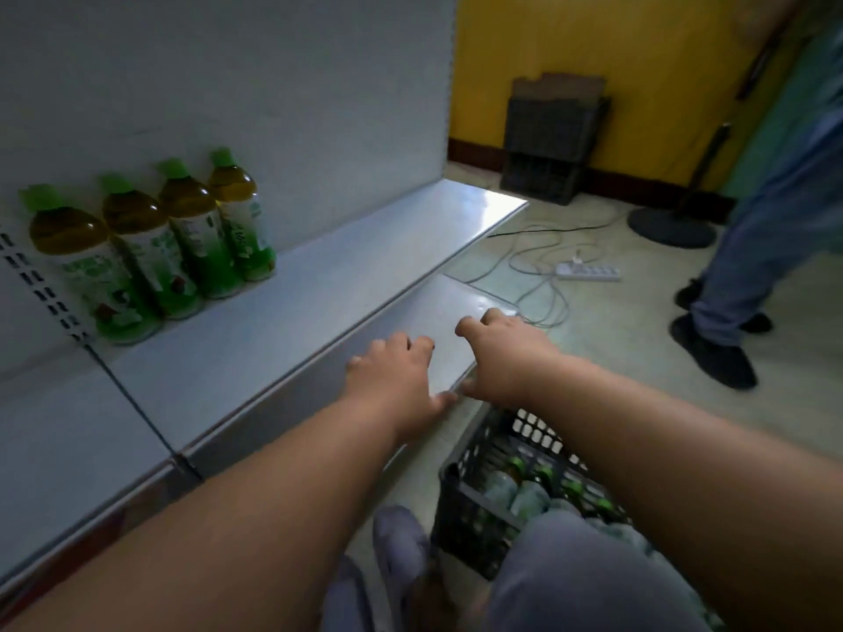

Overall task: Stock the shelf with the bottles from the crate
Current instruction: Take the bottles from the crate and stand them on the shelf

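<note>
Several green-capped tea bottles (182, 239) stand in a row at the back left of the white shelf (283, 321), against its back panel. A black plastic crate (465, 508) sits on the floor below right, with more green-capped bottles (529, 490) inside, partly hidden by my right arm and knee. My left hand (392, 380) and my right hand (502, 358) hover side by side over the lower shelf's front edge, above the crate. Both hold nothing, fingers curled loosely and apart.
A white lower shelf (451, 330) juts out under my hands. A power strip (588, 271) and loose cables lie on the floor. Another person's legs (748, 275) stand at the right. A fan base (670, 225) and a dark crate (552, 148) sit by the yellow wall.
</note>
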The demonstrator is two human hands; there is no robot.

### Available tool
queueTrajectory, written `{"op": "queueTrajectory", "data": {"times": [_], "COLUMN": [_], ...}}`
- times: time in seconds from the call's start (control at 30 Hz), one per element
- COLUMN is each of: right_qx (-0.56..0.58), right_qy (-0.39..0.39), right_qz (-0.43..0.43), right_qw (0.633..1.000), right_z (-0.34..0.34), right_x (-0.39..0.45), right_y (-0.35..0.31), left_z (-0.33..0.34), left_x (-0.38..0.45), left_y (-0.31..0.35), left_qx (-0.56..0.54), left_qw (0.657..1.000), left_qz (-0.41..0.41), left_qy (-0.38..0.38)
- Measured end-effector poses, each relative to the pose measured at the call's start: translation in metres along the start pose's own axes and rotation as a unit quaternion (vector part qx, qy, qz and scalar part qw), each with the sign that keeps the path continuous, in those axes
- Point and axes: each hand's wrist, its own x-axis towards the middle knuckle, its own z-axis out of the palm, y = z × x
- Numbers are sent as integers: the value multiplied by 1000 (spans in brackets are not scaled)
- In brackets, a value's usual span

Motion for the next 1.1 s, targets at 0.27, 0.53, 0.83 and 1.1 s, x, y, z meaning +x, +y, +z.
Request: {"op": "queueTrajectory", "data": {"times": [0.27, 0.53, 0.83, 1.1], "right_qx": [42, 199, 328, 243], "right_qy": [-51, -83, -113, -182], "right_qz": [171, 339, 433, 485], "right_qw": [983, 916, 832, 820], "right_z": [59, 176, 288, 348], "right_x": [-89, -107, -87, -46], "right_y": [101, 217, 287, 295], "left_z": [86, 206, 272, 279], "left_x": [-26, 12, 17, 23], "left_y": [101, 184, 204, 206], "left_qx": [-16, 11, 36, 24], "left_qw": [995, 980, 973, 973], "left_qz": [85, 128, 115, 113], "left_qy": [-59, -152, -196, -201]}}
